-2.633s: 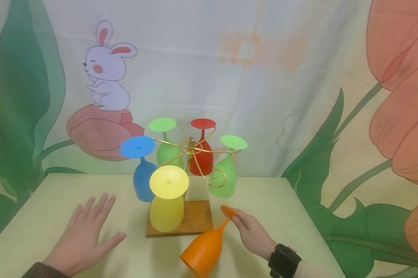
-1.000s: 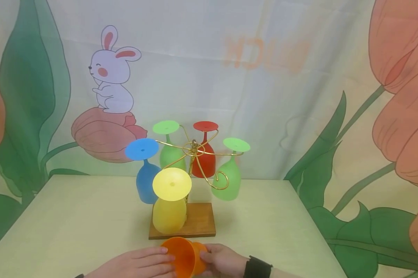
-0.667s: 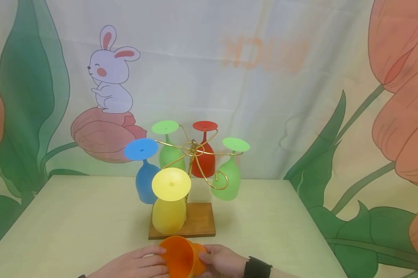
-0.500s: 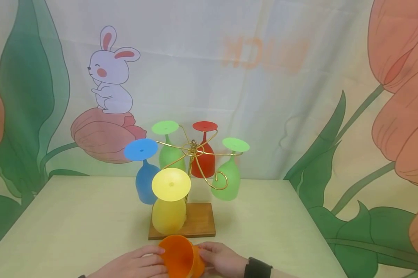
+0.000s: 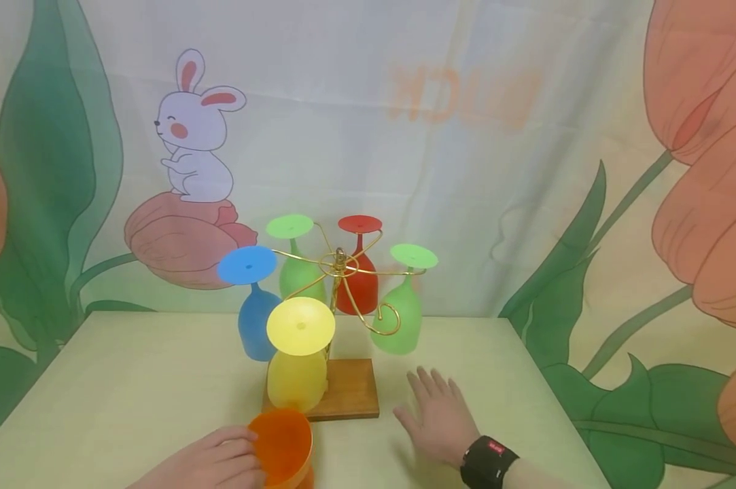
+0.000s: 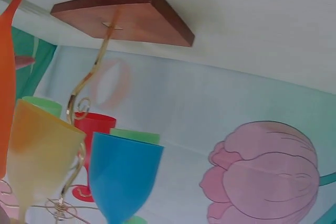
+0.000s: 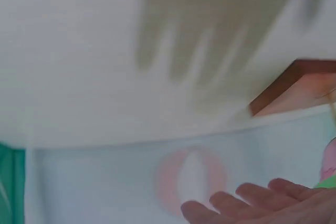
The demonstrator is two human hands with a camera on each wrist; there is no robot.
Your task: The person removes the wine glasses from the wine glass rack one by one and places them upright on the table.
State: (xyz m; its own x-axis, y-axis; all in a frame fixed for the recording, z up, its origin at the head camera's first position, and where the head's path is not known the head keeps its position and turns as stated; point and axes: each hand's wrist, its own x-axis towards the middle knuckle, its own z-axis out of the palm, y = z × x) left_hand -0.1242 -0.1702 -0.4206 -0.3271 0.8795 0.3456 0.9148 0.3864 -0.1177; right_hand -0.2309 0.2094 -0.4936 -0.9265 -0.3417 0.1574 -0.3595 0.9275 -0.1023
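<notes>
Toward the counter's (image 5: pixel 129 380) near edge, the left hand (image 5: pixel 210 462) is gripping the orange goblet (image 5: pixel 284 445), mouth up; the right hand (image 5: pixel 441 419) is hovering, fingers extended. Steadying seems underway; next likely calls for avoiding the yellow goblet (image 5: pixel 298 370).

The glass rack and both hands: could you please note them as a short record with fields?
Left hand: grips the orange glass by its bowl
Right hand: over the table, holding nothing
Orange glass: off the rack, mouth facing up
Rack: gold wire, wooden base
Hanging upside down: blue glass, yellow glass, red glass, two green glasses
Bare hook: one, near right side
</notes>
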